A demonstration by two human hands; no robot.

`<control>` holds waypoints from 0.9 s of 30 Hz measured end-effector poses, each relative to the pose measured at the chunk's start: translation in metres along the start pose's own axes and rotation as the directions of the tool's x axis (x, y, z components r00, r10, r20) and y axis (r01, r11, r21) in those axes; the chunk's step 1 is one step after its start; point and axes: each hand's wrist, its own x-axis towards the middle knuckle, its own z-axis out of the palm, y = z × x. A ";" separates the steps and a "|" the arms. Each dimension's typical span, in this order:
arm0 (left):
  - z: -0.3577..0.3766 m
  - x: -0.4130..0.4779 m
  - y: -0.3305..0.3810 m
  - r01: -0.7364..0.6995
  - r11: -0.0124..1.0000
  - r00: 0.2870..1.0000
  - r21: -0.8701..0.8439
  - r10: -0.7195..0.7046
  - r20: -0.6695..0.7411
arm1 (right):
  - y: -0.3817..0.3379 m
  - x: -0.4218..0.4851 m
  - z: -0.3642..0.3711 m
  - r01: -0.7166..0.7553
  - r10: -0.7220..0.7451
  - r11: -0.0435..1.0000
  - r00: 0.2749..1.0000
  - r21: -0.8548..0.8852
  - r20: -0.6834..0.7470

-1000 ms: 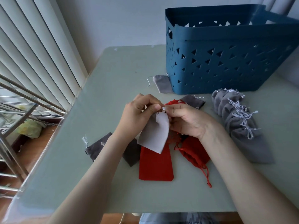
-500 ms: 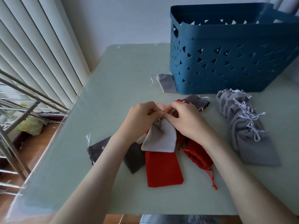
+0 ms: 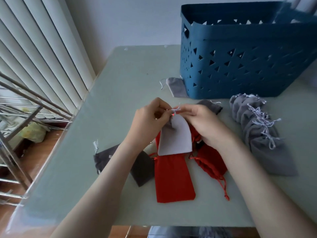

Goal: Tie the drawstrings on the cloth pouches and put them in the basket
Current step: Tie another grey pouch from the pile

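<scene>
Pinching drawstring (image 3: 176, 109), hands (image 3: 149, 121) (image 3: 204, 124) hold pale pouch (image 3: 174, 138) mouth-far, long axis toward basket (image 3: 240, 66)

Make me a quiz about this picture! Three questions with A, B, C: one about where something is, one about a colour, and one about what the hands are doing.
1. Where does the blue basket stand?
A. On the floor
B. At the far right of the table
C. On a chair

2. What colour is the pouch held in the hands?
A. Red
B. Blue
C. Light grey

3. What are the left hand and right hand doing?
A. Pinching the drawstring at the pouch's top
B. Lying flat on the table
C. Lifting the basket

Answers:
1 B: the basket sits on the tabletop at its far right corner.
2 C: it is pale grey, and the red pouches lie under it.
3 A: both hands' fingertips meet on the string at the pouch's neck.
</scene>
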 end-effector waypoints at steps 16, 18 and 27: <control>0.005 -0.001 -0.007 -0.302 0.932 0.940 0.201 0.326 -0.100 | -0.006 -0.004 0.010 0.075 -0.069 0.982 0.997 0.174 -0.040; 0.006 -0.002 -0.006 -0.298 0.938 0.942 0.179 0.319 -0.105 | -0.005 -0.004 0.010 0.103 -0.095 0.978 0.994 0.182 -0.049; 0.007 -0.004 -0.009 -0.278 0.926 0.944 0.256 0.312 -0.104 | -0.008 -0.005 0.011 0.104 -0.092 0.974 0.993 0.204 -0.068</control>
